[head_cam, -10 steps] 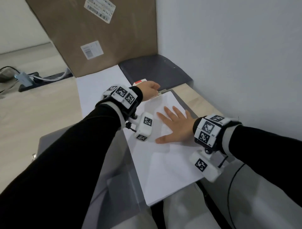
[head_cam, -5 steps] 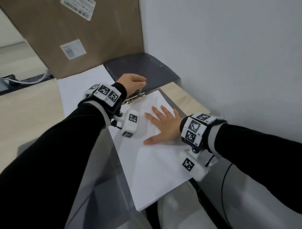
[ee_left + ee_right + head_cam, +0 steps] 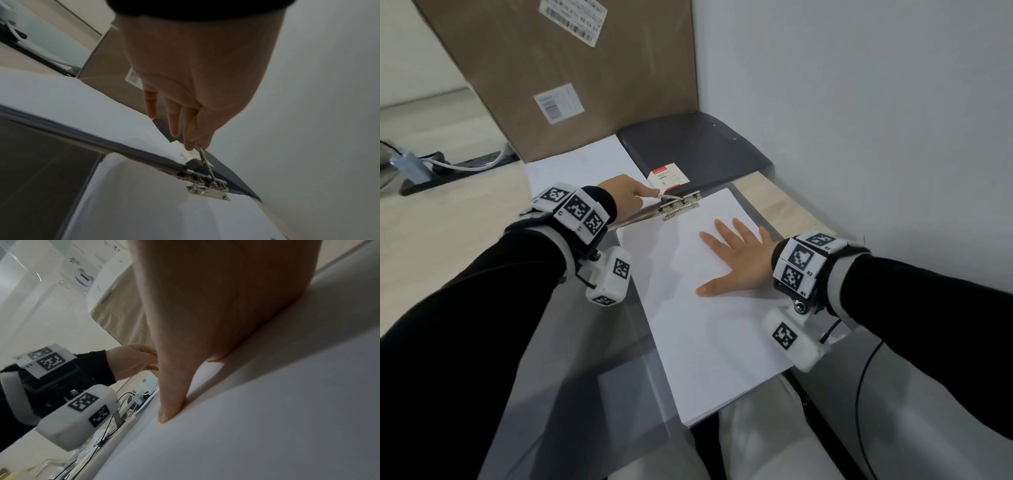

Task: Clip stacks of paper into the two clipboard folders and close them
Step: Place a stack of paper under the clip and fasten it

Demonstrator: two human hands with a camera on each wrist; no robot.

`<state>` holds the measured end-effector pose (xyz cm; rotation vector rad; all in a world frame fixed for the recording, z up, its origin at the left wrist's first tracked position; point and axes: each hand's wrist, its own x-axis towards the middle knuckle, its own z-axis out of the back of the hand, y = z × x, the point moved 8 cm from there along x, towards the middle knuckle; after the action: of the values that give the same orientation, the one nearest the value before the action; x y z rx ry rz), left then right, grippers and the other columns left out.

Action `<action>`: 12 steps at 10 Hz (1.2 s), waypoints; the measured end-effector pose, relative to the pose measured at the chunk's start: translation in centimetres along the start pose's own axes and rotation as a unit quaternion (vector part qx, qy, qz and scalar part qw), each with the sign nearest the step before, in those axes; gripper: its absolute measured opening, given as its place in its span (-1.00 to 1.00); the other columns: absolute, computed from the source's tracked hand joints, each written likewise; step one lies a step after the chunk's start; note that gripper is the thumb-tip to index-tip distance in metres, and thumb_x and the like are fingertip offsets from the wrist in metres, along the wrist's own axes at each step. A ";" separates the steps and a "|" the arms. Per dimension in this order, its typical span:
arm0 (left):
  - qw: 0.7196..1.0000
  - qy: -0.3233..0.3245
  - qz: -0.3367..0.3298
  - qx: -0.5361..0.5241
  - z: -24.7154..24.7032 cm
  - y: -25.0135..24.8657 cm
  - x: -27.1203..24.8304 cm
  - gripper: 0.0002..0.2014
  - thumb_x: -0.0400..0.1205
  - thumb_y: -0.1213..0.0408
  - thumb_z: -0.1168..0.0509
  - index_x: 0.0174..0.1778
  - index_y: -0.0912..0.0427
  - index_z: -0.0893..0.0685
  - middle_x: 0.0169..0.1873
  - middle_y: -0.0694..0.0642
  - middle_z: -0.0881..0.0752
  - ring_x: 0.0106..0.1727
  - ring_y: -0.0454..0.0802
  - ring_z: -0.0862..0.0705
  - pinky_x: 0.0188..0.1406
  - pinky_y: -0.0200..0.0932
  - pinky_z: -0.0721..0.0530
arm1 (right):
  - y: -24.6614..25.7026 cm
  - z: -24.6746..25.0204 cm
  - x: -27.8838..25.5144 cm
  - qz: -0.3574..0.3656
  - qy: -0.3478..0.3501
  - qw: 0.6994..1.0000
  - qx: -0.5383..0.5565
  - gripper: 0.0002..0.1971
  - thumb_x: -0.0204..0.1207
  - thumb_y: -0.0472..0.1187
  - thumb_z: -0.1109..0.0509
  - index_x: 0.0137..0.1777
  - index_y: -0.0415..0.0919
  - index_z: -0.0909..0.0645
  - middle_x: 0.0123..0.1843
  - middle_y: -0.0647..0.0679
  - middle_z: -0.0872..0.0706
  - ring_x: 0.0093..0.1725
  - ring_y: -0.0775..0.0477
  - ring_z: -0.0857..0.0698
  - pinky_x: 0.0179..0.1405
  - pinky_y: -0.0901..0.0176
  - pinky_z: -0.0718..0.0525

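Observation:
A white paper stack (image 3: pixel 709 318) lies in the open grey clipboard folder (image 3: pixel 748 209). The folder's metal clip (image 3: pixel 681 208) sits on the stack's top edge. My left hand (image 3: pixel 625 196) pinches the clip's thin lever (image 3: pixel 669 196) between thumb and forefinger; the lever slants low to the left. In the left wrist view the lever (image 3: pixel 203 158) runs from my fingertips (image 3: pixel 190 146) down to the clip (image 3: pixel 207 186). My right hand (image 3: pixel 736 262) lies flat on the stack, fingers spread. A second dark folder (image 3: pixel 698 147) lies shut behind, beside another paper stack (image 3: pixel 578 164).
A big cardboard box (image 3: pixel 571 75) stands at the back and a white wall (image 3: pixel 859 120) runs along the right. The folder's clear cover (image 3: pixel 585 394) lies open under my left arm. A power strip with cables (image 3: pixel 448 168) sits at the far left.
My left hand has drawn back to the left with the clip lever, which stood upright half a second ago and now slants low. The right hand has stayed flat on the paper.

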<state>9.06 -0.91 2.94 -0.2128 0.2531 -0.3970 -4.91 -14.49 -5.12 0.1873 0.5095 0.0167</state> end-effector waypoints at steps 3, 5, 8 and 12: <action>0.995 0.085 0.009 0.058 -2.8 1.0 -0.3 -0.50 0.73 0.42 0.05 0.59 -0.03 -0.31 0.57 0.08 -0.36 0.56 0.15 -0.33 0.52 -0.17 -0.24 | -0.1 -0.1 0.0 0.001 0.008 1.000 0.006 0.09 0.28 0.59 -0.14 0.62 0.23 0.42 0.66 0.12 0.50 0.65 -0.05 0.47 0.59 -0.27 0.41; 0.991 0.116 0.002 0.066 -4.0 1.9 0.3 -0.39 0.67 0.55 0.08 0.64 0.01 -0.18 0.66 0.02 -0.18 0.66 0.07 -0.16 0.63 -0.14 -0.02 | 0.0 -0.1 0.0 0.001 0.009 1.000 0.005 0.08 0.29 0.58 -0.14 0.63 0.22 0.42 0.66 0.12 0.49 0.65 -0.06 0.47 0.60 -0.28 0.39; 0.990 0.129 0.018 0.048 -4.4 0.4 0.2 -0.56 0.74 0.42 0.14 0.53 0.23 -0.35 0.40 0.10 -0.44 0.38 0.03 -0.42 0.37 -0.25 -0.35 | 0.0 -0.1 0.0 0.001 0.006 1.000 -0.001 0.08 0.29 0.58 -0.13 0.63 0.20 0.42 0.67 0.10 0.48 0.65 -0.07 0.46 0.60 -0.29 0.38; 0.988 0.124 0.012 0.088 -4.0 0.3 -0.8 -0.43 0.69 0.52 0.08 0.66 0.16 -0.11 0.64 0.17 -0.21 0.64 0.14 -0.22 0.60 -0.07 -0.13 | 0.0 0.0 -0.1 -0.004 0.009 1.000 -0.004 0.08 0.30 0.58 -0.12 0.63 0.20 0.42 0.67 0.10 0.48 0.65 -0.08 0.46 0.60 -0.29 0.37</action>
<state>7.29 -0.97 -0.74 0.0143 0.4627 -0.4202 -4.99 -14.49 -5.12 0.1764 0.5290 0.0122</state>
